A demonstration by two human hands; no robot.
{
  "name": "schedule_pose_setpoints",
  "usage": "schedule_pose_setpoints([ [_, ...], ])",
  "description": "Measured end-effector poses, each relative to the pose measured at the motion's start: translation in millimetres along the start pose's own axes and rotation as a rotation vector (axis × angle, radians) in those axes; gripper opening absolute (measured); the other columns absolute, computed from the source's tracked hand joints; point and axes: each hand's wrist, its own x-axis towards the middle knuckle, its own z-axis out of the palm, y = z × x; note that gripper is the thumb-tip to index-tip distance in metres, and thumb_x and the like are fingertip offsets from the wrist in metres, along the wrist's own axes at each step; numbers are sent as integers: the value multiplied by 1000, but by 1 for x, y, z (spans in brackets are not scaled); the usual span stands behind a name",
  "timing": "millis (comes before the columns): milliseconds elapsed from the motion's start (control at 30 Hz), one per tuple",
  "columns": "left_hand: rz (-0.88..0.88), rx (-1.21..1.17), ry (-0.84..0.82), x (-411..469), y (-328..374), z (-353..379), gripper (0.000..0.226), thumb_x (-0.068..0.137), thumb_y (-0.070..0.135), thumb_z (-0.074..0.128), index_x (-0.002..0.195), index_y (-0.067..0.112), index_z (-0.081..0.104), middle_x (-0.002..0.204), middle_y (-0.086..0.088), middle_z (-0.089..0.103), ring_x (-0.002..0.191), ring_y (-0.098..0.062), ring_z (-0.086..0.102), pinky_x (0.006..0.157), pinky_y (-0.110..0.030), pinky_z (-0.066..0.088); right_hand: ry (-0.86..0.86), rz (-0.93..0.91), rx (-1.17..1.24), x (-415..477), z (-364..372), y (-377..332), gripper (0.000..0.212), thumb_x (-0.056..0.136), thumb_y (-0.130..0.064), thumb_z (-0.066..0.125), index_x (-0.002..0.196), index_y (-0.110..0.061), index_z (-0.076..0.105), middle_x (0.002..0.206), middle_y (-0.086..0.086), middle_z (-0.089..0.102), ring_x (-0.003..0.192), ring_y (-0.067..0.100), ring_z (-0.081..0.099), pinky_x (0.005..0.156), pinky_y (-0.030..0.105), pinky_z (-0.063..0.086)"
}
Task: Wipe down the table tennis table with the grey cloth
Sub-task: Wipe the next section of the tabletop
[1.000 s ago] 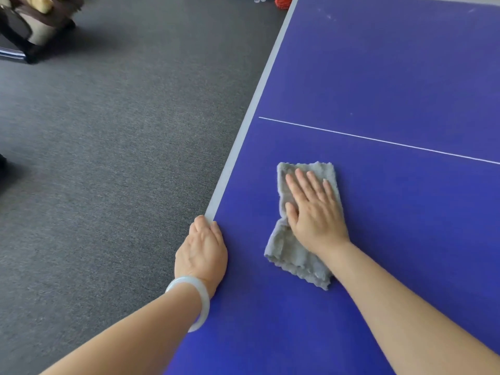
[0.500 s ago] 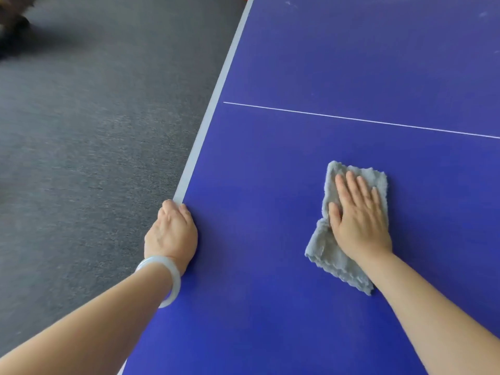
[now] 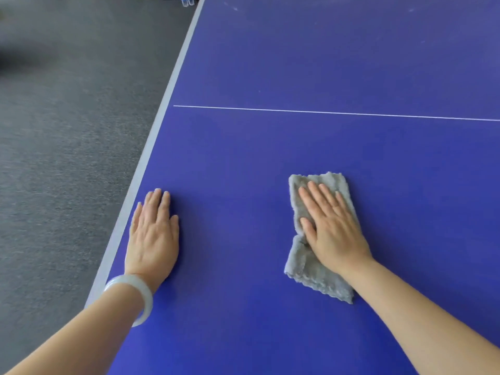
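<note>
The blue table tennis table (image 3: 297, 63) fills the right and middle of the view, with a thin white line crossing it. A folded grey cloth (image 3: 305, 269) lies flat on the near half. My right hand (image 3: 331, 226) presses down on the cloth with straight fingers, covering its middle. My left hand (image 3: 153, 236) rests flat on the bare table surface just inside the grey left edge, fingers straight, with a pale bangle on the wrist.
Dark grey carpet (image 3: 67, 158) lies to the left of the table's grey edge strip (image 3: 162, 112). Small clear-blue objects (image 3: 188, 0) stand on the floor at the top by the table edge.
My right hand has slid the cloth to the right, away from the left edge. My left hand has left the table edge and now lies flat on the surface.
</note>
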Motion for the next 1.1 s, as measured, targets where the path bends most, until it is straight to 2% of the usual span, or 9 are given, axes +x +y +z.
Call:
schedule_pose_setpoints([
  [33, 63, 21, -17, 1, 11, 5, 50, 106, 22, 29, 152, 3, 32, 161, -14, 25, 152, -27, 16, 124, -43, 10, 0, 111, -6, 3, -4, 23, 59, 104, -40, 20, 159, -18, 13, 166, 0, 6, 154, 16, 1, 125, 40, 2],
  [100, 49, 26, -58, 13, 31, 12, 53, 107, 27, 23, 156, 9, 22, 165, -8, 14, 153, -22, 7, 125, -39, 2, 5, 297, -29, 15, -6, 43, 60, 104, -37, 21, 159, -17, 11, 167, 3, 6, 154, 20, 4, 125, 42, 3],
  [167, -37, 43, -85, 30, 44, 20, 58, 106, 33, 20, 158, 12, 7, 167, -2, 1, 153, -19, -5, 124, -37, -6, 14, 447, -48, 33, -4, 33, 63, 101, -35, 19, 160, -16, 8, 167, 6, 4, 154, 23, 4, 125, 44, 4],
  [233, -71, 76, -89, 44, 53, 28, 60, 105, 36, 16, 158, 14, -1, 166, 0, -6, 153, -18, -9, 123, -38, -8, 25, 481, -36, 54, -2, 6, 63, 101, -33, 19, 159, -15, 5, 167, 7, 1, 154, 24, 2, 124, 45, 1],
  [467, -93, 101, -91, 51, 58, 33, 64, 98, 40, 3, 158, 19, -8, 165, 5, -14, 151, -12, -17, 122, -36, -13, -50, -119, 122, 141, 10, -108, 59, 103, -31, 23, 160, -21, 7, 167, -2, 0, 154, 18, -7, 124, 45, -8],
  [567, -93, 109, -120, 52, 58, 32, 63, 98, 42, -4, 155, 22, -17, 163, 6, -22, 148, -11, -26, 121, -35, -16, -93, -256, 117, 189, 11, -137, 56, 106, -33, 22, 160, -25, 7, 167, -4, 1, 154, 18, -6, 123, 48, -7],
  [667, -99, 114, -110, 52, 58, 31, 61, 99, 40, -1, 155, 23, -18, 162, 7, -22, 148, -11, -25, 121, -36, -16, -125, -287, 111, 233, 11, -150, 56, 106, -38, 21, 159, -28, 8, 167, -6, 0, 154, 18, -5, 123, 48, -8],
  [867, -95, 102, -77, 52, 57, 31, 62, 100, 40, 5, 157, 22, -11, 163, 9, -18, 149, -8, -20, 120, -32, -18, -77, -74, 116, 263, 8, -116, 60, 104, -46, 21, 159, -26, 8, 167, -3, 1, 154, 19, -3, 124, 45, -6],
  [1100, -101, 90, -67, 51, 56, 32, 63, 101, 40, 11, 158, 20, -6, 164, 8, -13, 151, -10, -15, 122, -35, -12, 1, 280, 18, 195, -5, 35, 61, 103, -46, 18, 160, -24, 10, 167, -1, 5, 154, 20, 3, 124, 46, 2],
])
